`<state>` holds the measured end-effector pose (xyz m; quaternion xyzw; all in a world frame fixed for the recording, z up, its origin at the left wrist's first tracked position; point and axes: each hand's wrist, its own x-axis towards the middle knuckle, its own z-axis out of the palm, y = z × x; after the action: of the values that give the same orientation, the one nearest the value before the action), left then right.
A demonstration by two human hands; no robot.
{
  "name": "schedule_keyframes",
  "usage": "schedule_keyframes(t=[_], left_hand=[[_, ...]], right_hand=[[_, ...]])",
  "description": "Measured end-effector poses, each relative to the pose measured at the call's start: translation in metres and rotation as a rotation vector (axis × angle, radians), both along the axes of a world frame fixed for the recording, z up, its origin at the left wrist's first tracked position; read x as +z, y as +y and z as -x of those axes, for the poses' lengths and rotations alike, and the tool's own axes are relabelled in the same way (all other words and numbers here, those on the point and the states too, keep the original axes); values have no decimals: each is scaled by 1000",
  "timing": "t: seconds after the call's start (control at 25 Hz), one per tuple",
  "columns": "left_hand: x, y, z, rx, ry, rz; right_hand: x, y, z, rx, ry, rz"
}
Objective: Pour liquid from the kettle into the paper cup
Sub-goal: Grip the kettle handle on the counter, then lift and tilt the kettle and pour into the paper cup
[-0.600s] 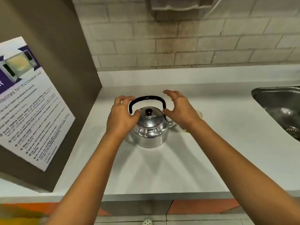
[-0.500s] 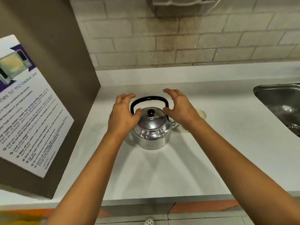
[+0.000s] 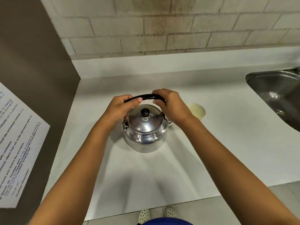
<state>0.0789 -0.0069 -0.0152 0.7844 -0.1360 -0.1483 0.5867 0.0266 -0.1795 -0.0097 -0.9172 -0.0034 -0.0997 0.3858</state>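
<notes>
A shiny metal kettle (image 3: 144, 135) with a dark lid knob stands on the white counter (image 3: 211, 143) in the middle of the view. Its black arched handle (image 3: 147, 96) is upright. My left hand (image 3: 121, 109) is closed around the handle's left end, and my right hand (image 3: 172, 106) is closed around its right end. A pale paper cup (image 3: 197, 110) stands upright just to the right of the kettle, behind my right wrist, partly hidden by it. The kettle's spout is hidden under my right hand.
A steel sink (image 3: 279, 93) is sunk into the counter at the right edge. A brown cabinet side with a printed notice (image 3: 17, 143) stands at the left. A tiled wall (image 3: 162, 30) closes the back. The counter's front edge runs below my forearms.
Both hands have risen from the kettle's sides and closed on the black handle. The view has tilted further down, and the kettle has stayed in place.
</notes>
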Motion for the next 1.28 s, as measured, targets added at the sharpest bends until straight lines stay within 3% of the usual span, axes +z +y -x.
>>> schedule_keyframes(t=[0.16, 0.32, 0.44, 0.68, 1.04, 1.28], left_hand=[[4, -3, 6, 151, 15, 175], [23, -6, 7, 235, -7, 321], [33, -9, 13, 253, -52, 309], [43, -18, 18, 252, -95, 305], [66, -47, 17, 170, -217, 145], [79, -69, 19, 107, -291, -18]], right_hand=[[12, 5, 1, 38, -7, -65], [15, 21, 21, -104, -217, -210], [-3, 27, 50, -123, -199, -206], [-40, 21, 79, -107, 46, -232], [-43, 12, 74, -80, 56, -375], [-48, 7, 71, -93, 1, -581]])
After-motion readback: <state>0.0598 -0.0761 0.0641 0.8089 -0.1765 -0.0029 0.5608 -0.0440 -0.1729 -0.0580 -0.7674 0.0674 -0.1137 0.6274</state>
